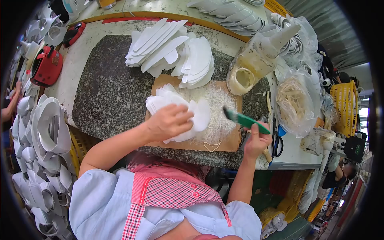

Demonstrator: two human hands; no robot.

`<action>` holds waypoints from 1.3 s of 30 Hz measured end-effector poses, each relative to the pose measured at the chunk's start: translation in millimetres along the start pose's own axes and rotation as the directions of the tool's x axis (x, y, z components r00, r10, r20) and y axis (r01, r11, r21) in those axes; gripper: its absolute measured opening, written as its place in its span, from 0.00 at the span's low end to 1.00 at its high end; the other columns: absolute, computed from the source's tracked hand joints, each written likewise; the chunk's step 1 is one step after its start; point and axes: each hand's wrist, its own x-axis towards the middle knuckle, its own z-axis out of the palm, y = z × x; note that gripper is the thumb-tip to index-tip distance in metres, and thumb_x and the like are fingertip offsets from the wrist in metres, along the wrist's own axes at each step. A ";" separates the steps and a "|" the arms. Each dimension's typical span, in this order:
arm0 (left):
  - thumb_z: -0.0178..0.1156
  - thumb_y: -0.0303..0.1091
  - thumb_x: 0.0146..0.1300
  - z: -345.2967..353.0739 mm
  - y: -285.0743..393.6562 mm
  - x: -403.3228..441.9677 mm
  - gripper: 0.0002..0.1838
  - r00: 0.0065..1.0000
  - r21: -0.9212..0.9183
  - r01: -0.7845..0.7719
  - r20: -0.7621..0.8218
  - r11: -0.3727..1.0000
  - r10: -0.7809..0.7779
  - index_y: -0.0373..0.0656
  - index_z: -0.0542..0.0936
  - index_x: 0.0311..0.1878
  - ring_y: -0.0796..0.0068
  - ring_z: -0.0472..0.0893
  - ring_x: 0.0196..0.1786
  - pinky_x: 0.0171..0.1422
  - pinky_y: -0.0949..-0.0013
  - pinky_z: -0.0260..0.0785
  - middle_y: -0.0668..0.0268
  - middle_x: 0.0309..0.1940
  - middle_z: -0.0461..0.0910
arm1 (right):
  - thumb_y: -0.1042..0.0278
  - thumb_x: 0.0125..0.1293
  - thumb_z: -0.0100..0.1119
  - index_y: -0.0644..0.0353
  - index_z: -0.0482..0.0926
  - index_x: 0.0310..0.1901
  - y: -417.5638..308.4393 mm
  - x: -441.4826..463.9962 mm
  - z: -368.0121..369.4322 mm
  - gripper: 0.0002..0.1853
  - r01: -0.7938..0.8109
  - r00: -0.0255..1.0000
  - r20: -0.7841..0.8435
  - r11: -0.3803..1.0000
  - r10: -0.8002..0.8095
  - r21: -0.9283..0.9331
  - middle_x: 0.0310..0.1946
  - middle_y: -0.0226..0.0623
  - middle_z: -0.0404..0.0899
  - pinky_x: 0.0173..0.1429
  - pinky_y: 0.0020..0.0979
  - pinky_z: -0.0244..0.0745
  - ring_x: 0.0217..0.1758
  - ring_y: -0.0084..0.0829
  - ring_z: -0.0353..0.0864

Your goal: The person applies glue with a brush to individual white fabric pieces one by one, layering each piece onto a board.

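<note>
Fanned-out flat white pieces [202, 116], rounded like shoe insoles, lie on a brown board [230, 143]. My left hand [172, 120] rests over them with its fingers curled, and the fingertips are partly hidden against the pieces. Whether it pinches one of them I cannot see. To the right, my right hand [257, 142] grips a brush [249, 121] by its green handle. The dark bristles point left, above the board's whitish, crusted surface. Farther back, two larger heaps of similar white pieces [160, 46] lie on a dark speckled slab [102, 80].
An upturned, glue-crusted plastic bottle [256, 60] lies at the slab's right. Beyond it sits a plastic bag of pale scraps [298, 100]. Black-handled scissors [277, 142] are by the right edge. Red devices [47, 66] and stacked white shoe parts [42, 160] stand left.
</note>
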 end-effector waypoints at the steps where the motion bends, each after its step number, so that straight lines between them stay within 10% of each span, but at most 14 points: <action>1: 0.57 0.32 0.43 6.5 4.5 -7.6 0.08 0.999 0.006 -0.001 0.048 1.000 0.001 0.43 0.74 0.29 0.71 0.73 0.42 0.38 0.71 0.67 0.67 0.34 0.72 | 0.79 0.59 0.60 0.69 0.77 0.36 1.1 -3.3 5.8 0.05 -0.025 0.999 0.034 0.999 0.026 -0.021 0.30 0.36 0.77 0.34 0.24 0.73 0.29 0.25 0.77; 9: 0.57 0.33 0.42 11.8 22.4 -25.2 0.09 0.968 0.016 0.036 0.248 0.999 -0.039 0.43 0.75 0.30 0.69 0.73 0.47 0.42 0.69 0.65 0.67 0.42 0.74 | 0.81 0.54 0.61 0.66 0.79 0.31 3.9 19.6 44.7 0.03 0.212 0.910 0.413 0.895 -0.035 -0.392 0.22 0.38 0.77 0.30 0.25 0.69 0.24 0.26 0.76; 14: 0.60 0.30 0.41 7.3 23.0 -8.1 0.07 0.963 -0.096 0.256 0.110 0.962 -0.245 0.45 0.75 0.27 0.64 0.71 0.48 0.47 0.62 0.64 0.67 0.41 0.74 | 0.83 0.52 0.62 0.67 0.80 0.31 -22.8 -16.4 21.3 0.04 -0.177 0.860 0.448 0.966 0.244 -0.186 0.22 0.34 0.78 0.29 0.23 0.68 0.24 0.22 0.76; 20: 0.63 0.19 0.44 -10.4 -38.7 69.6 0.09 0.605 -0.347 0.488 -0.527 0.801 -0.597 0.43 0.79 0.29 0.60 0.73 0.46 0.51 0.63 0.65 0.64 0.40 0.76 | 0.86 0.50 0.62 0.67 0.79 0.29 -15.7 -6.7 40.9 0.05 0.205 0.926 0.364 0.944 -0.101 -0.259 0.22 0.37 0.78 0.28 0.24 0.68 0.23 0.27 0.77; 23: 0.64 0.22 0.44 -15.8 -68.2 78.0 0.10 0.882 0.069 0.279 -0.413 0.958 -0.227 0.45 0.81 0.32 0.59 0.71 0.49 0.52 0.63 0.65 0.64 0.42 0.75 | 0.83 0.48 0.64 0.64 0.80 0.31 -6.2 -7.4 57.8 0.07 0.484 0.840 0.448 0.797 -0.307 -0.361 0.22 0.40 0.77 0.27 0.28 0.69 0.22 0.35 0.77; 24: 0.64 0.24 0.45 -5.4 -77.2 63.7 0.12 0.941 0.189 0.332 -0.137 0.924 -0.310 0.44 0.82 0.36 0.58 0.69 0.51 0.53 0.63 0.65 0.63 0.44 0.73 | 0.81 0.48 0.64 0.63 0.80 0.32 -3.4 -12.1 57.3 0.08 0.575 0.784 0.513 0.720 -0.350 -0.387 0.22 0.40 0.77 0.26 0.29 0.69 0.22 0.36 0.77; 27: 0.63 0.26 0.46 0.2 -62.4 28.0 0.15 0.932 0.220 0.363 -0.065 0.905 -0.358 0.42 0.81 0.42 0.57 0.67 0.52 0.55 0.62 0.65 0.62 0.46 0.72 | 0.78 0.47 0.65 0.62 0.79 0.34 -11.6 -39.7 55.0 0.10 0.676 0.668 0.636 0.672 -0.385 -0.303 0.22 0.40 0.76 0.25 0.31 0.69 0.21 0.38 0.76; 31: 0.60 0.24 0.49 20.8 -17.0 2.9 0.14 0.869 -0.166 0.479 0.227 0.862 -0.440 0.39 0.78 0.41 0.59 0.68 0.48 0.52 0.65 0.66 0.60 0.42 0.71 | 0.77 0.48 0.65 0.63 0.79 0.34 -31.4 -36.6 46.4 0.09 0.572 0.689 0.639 0.798 -0.342 -0.189 0.22 0.38 0.76 0.25 0.30 0.69 0.20 0.36 0.75; 35: 0.63 0.25 0.51 23.6 -21.3 5.8 0.10 0.838 -0.186 0.527 0.275 0.829 -0.471 0.38 0.78 0.39 0.63 0.70 0.46 0.50 0.66 0.66 0.63 0.40 0.73 | 0.82 0.55 0.60 0.66 0.79 0.33 -15.1 46.2 30.2 0.04 0.399 0.913 0.056 0.855 -0.404 -0.332 0.25 0.38 0.77 0.29 0.25 0.68 0.26 0.30 0.75; 36: 0.62 0.24 0.51 23.6 -21.2 8.0 0.09 0.831 -0.194 0.541 0.271 0.818 -0.486 0.38 0.77 0.37 0.64 0.71 0.45 0.48 0.67 0.67 0.64 0.39 0.74 | 0.82 0.56 0.60 0.66 0.79 0.34 -17.6 71.3 31.3 0.04 0.506 0.852 0.196 0.670 -0.485 -0.543 0.26 0.39 0.78 0.30 0.25 0.68 0.27 0.29 0.75; 39: 0.61 0.23 0.52 7.3 -27.2 19.0 0.05 0.706 -0.448 0.693 0.263 0.564 -0.658 0.37 0.77 0.34 0.65 0.76 0.37 0.40 0.69 0.69 0.64 0.32 0.77 | 0.78 0.59 0.60 0.66 0.78 0.34 -5.2 105.2 10.0 0.03 0.542 0.832 0.399 0.718 -0.386 -0.437 0.26 0.37 0.79 0.29 0.24 0.68 0.25 0.26 0.76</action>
